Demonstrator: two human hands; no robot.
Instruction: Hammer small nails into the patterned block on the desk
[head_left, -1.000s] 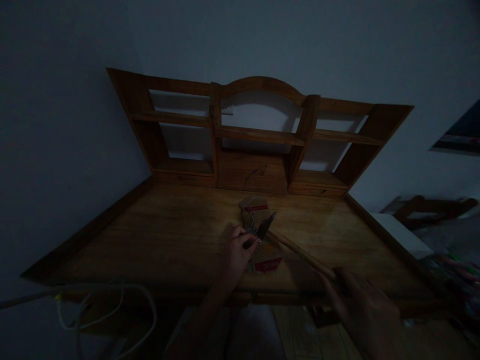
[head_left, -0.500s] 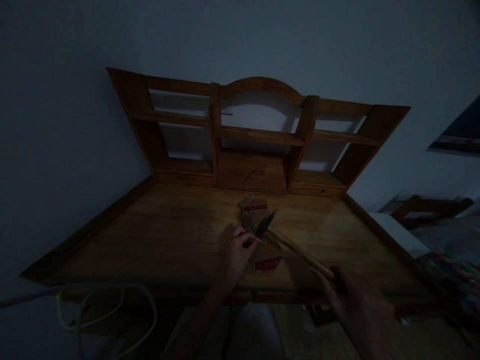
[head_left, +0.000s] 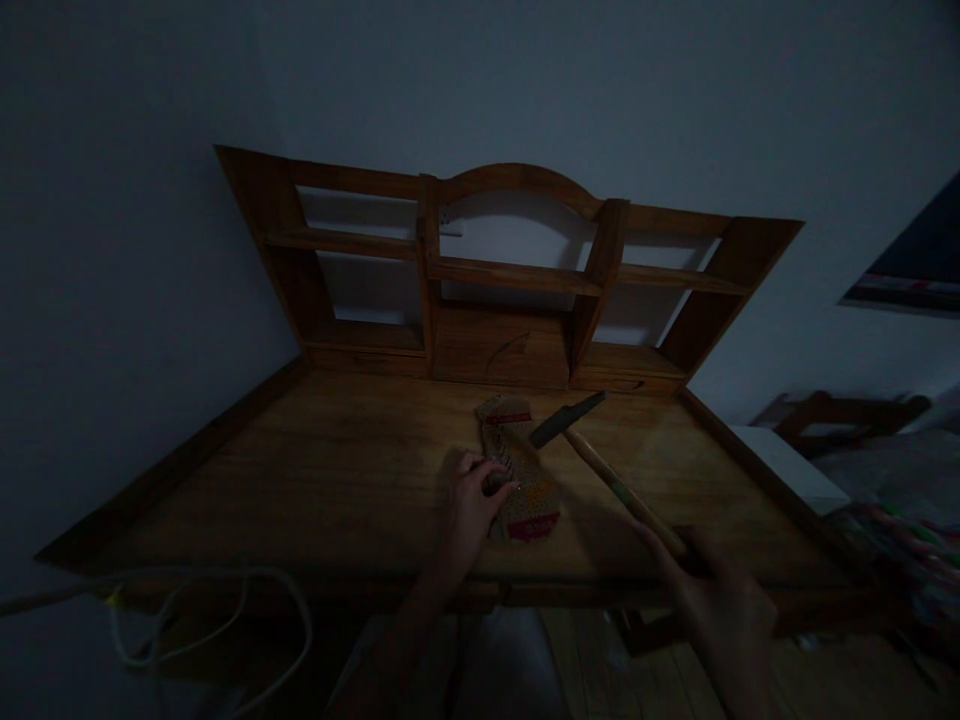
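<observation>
Gripped in my right hand [head_left: 712,580] is the wooden handle of a hammer [head_left: 622,490]. Its dark metal head hangs above the desk, to the upper right of my left hand. A patterned piece of cardboard [head_left: 536,490] with red bands lies on the wooden desk [head_left: 360,450]. My left hand [head_left: 480,490] rests at the cardboard's left edge, thumb and forefinger pinched close together over it. Whatever sits between those fingertips is too small and dark to make out.
A wooden shelf unit [head_left: 517,270] stands along the desk's back edge. White cable [head_left: 292,590] loops at the front left. Beyond the right edge are a white surface [head_left: 791,465] and a wooden chair back [head_left: 825,415].
The hammer head has lifted up and to the right, away from my left fingers. My left hand has stayed nearly in place on the cardboard. The view has shifted slightly.
</observation>
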